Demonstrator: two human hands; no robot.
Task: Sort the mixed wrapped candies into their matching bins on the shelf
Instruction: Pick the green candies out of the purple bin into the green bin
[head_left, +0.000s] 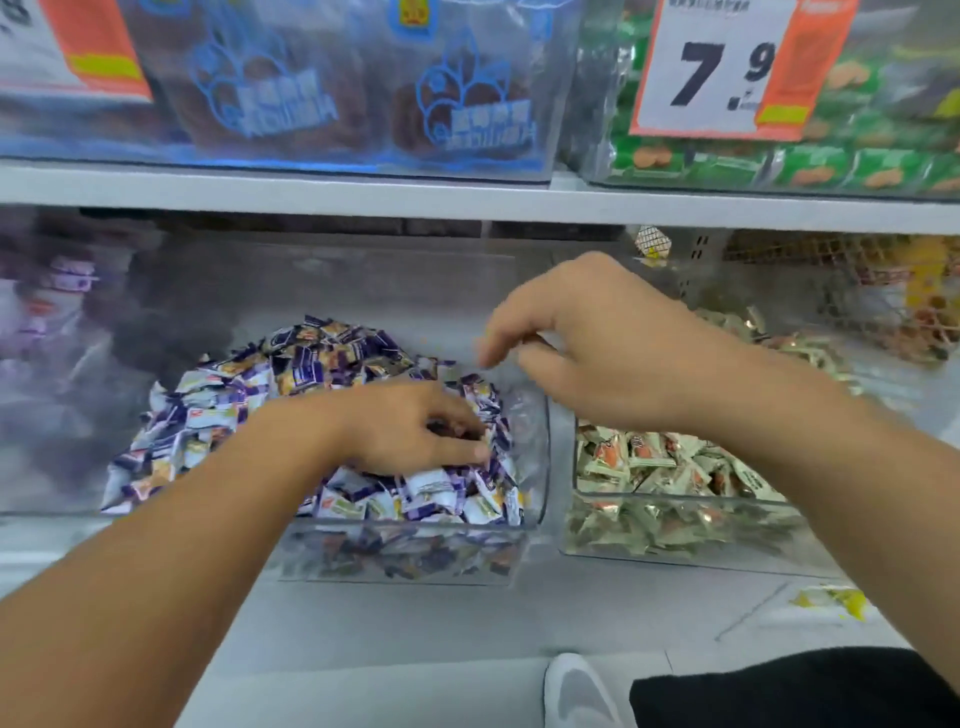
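**Picking strays out of the purple candy bin**

The step in hand seems to be the search for wrong candies in the clear bin (415, 551) of purple-and-white candies (218, 415). The left hand (410, 431) lies on this pile, fingers curled down into the wrappers; whether it pinches one I cannot tell. Farther back, the right hand (587, 343) hovers above the bin's right edge, fingers loosely bent, seemingly empty. Next, a stray must likely go to the neighbour bin of cream-and-orange candies (649, 462).
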